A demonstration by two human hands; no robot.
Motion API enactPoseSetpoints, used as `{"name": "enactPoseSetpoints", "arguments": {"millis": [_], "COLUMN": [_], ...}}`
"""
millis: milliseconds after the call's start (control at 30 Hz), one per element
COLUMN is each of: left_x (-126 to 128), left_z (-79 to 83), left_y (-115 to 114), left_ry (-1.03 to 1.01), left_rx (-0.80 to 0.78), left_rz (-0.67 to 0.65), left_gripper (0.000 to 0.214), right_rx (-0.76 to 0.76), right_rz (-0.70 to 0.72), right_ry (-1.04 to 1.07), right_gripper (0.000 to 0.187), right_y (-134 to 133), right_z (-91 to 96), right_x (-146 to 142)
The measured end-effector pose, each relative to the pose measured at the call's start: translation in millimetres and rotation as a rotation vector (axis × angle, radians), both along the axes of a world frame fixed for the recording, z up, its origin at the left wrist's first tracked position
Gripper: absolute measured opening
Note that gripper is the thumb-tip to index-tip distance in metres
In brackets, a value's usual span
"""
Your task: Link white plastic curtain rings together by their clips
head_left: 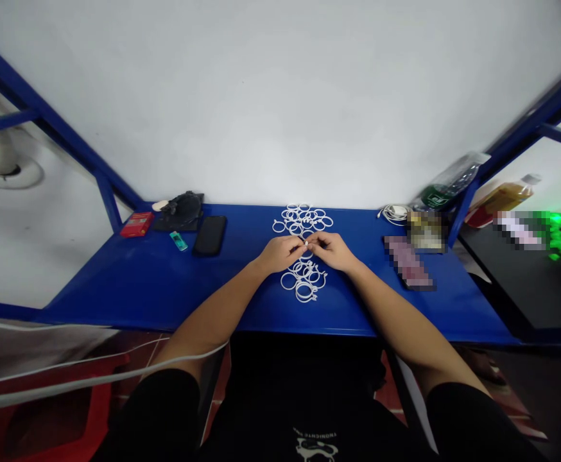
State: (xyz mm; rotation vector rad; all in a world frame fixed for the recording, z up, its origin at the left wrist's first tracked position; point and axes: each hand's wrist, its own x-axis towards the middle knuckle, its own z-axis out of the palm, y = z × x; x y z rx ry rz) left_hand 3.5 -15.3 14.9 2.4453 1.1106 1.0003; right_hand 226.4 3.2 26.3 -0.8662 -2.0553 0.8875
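Both hands meet over the middle of the blue table (pixel 242 301), fingertips pinched together. Between them is a white plastic ring (pixel 305 256) with a small clip-like tab at its top, its loop hanging toward me. My left hand (pixel 280 253) grips the tab from the left, and my right hand (pixel 331 249) closes on it from the right. The fingers partly hide the tab. Beyond the hands lies a loose pile of white rings (pixel 296 229). Closer to me is a second group of similar rings (pixel 304 299), several overlapping, with small tabs sticking out.
To the left lie a black phone (pixel 210 235), a teal packet (pixel 178 241), a red box (pixel 137 224) and a crumpled black bag (pixel 184 212). On the right are a white cable with charger (pixel 396 212), a blurred pinkish item (pixel 408 263) and a plastic bottle (pixel 448 183). Blue frame bars flank the table.
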Motion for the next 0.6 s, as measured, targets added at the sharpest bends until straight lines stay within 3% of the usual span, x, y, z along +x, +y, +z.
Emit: {"name": "enactPoseSetpoints", "arguments": {"millis": [367,600], "left_x": [4.6,4.5], "left_z": [-2.5,-1.4], "left_y": [-2.1,-0.8], "left_ry": [0.065,0.041], "left_rx": [0.062,0.072], "left_rz": [-0.087,-0.080], "left_gripper": [0.032,0.025], "right_rx": [0.036,0.044], "right_rz": [-0.021,-0.052], "right_ry": [-0.038,0.022], "right_gripper": [0.008,0.021], "right_y": [-1.6,1.9], "right_z": [0.6,-0.5], "right_x": [-1.7,0.3]}}
